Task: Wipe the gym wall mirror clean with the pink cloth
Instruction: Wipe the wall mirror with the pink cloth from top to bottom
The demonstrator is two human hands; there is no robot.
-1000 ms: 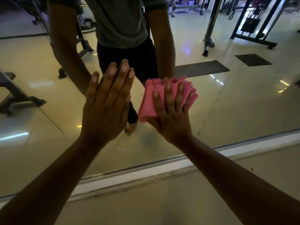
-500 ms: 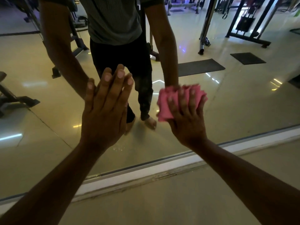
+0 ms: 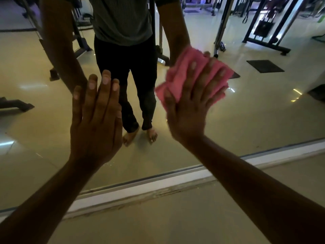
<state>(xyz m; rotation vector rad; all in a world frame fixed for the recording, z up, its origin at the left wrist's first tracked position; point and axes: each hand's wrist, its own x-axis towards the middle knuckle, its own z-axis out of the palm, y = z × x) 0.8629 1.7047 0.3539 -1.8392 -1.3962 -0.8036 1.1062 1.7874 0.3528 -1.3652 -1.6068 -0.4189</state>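
The wall mirror (image 3: 255, 117) fills the upper part of the head view, down to a white strip at the floor. My right hand (image 3: 191, 106) presses the bunched pink cloth (image 3: 182, 74) flat against the glass with spread, straight fingers, right of centre. My left hand (image 3: 95, 120) lies flat on the glass to the left, fingers straight and together, holding nothing. The cloth sticks out above and to both sides of my right hand's fingers.
The mirror shows a standing person's reflection (image 3: 123, 50), gym machine frames (image 3: 263, 29) and dark floor mats (image 3: 264, 66). The white base strip (image 3: 158, 184) runs along the mirror's foot, with beige floor (image 3: 175, 217) below it.
My right hand has slid the pink cloth rightward and upward across the glass. My left hand has stayed flat on the mirror in about the same place.
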